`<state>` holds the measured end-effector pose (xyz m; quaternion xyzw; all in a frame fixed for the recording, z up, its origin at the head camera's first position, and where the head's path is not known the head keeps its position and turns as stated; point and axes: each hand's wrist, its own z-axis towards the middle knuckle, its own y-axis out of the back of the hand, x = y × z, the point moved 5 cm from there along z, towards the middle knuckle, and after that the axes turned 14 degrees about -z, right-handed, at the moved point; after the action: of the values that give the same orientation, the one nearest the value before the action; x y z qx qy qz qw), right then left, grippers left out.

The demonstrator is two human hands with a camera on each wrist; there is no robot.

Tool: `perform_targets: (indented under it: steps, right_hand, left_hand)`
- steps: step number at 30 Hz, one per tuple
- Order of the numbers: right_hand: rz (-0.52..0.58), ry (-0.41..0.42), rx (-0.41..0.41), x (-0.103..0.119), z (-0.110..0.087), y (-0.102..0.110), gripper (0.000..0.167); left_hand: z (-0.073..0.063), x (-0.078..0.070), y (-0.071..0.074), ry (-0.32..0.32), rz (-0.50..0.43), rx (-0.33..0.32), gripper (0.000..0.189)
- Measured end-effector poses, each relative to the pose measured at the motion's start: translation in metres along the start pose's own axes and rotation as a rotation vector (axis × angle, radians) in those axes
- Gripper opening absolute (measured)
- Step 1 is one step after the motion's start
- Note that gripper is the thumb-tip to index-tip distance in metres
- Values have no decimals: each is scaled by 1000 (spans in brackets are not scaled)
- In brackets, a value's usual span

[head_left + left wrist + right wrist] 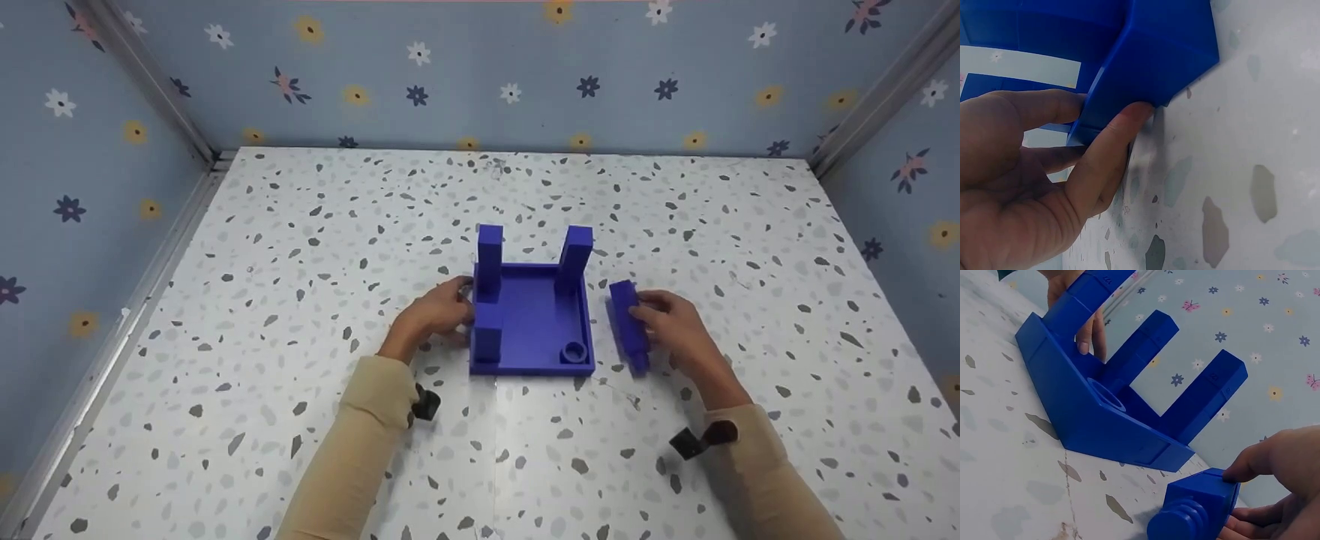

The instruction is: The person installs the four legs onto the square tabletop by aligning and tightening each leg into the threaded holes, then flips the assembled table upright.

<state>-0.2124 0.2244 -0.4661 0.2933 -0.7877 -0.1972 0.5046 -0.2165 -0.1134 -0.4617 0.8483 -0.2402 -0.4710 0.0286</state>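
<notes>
A blue toy table top (531, 319) lies upside down, rim upward, with three square legs standing in its corners. The near right corner has a bare round socket (574, 352). My left hand (441, 306) grips the left side of the rim; in the left wrist view its fingers (1109, 143) touch the blue wall. To the right of the table top, my right hand (673, 324) pinches a loose blue table leg (628, 324) between thumb and fingers. The leg's round, threaded-looking end (1176, 520) points toward me. It slants close above the table surface, apart from the table top.
The white speckled work surface (337, 225) extends around the parts. Blue flowered panels (480, 75) wall it in at the back and both sides, with metal posts (157, 82) at the corners. Dark wrist cameras (426, 403) are strapped on both sleeves.
</notes>
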Motion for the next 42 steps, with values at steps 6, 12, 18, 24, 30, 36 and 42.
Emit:
perform_targets:
  steps: [6, 12, 18, 24, 30, 36, 42]
  right_hand:
    - [192, 0, 10, -3, 2, -3, 59]
    - [299, 49, -19, -2, 3, -5, 59]
    - [426, 97, -17, 2, -1, -6, 58]
    - [488, 190, -14, 8, -6, -5, 57]
    - [487, 265, -43, 17, -15, -3, 51]
    - [495, 351, -87, 28, -23, -1, 43]
    - [483, 431, -119, 37, -30, 0, 40]
  left_hand:
    - [0, 0, -1, -21, -12, 1, 66]
    - [2, 0, 0, -20, 19, -8, 67]
    - [1, 1, 0, -2, 15, -4, 66]
    - [0, 0, -1, -8, -33, 16, 66]
    - [1, 0, 0, 8, -22, 8, 66]
    - [2, 0, 0, 8, -13, 11, 68]
    - [0, -1, -1, -28, -32, 14, 67]
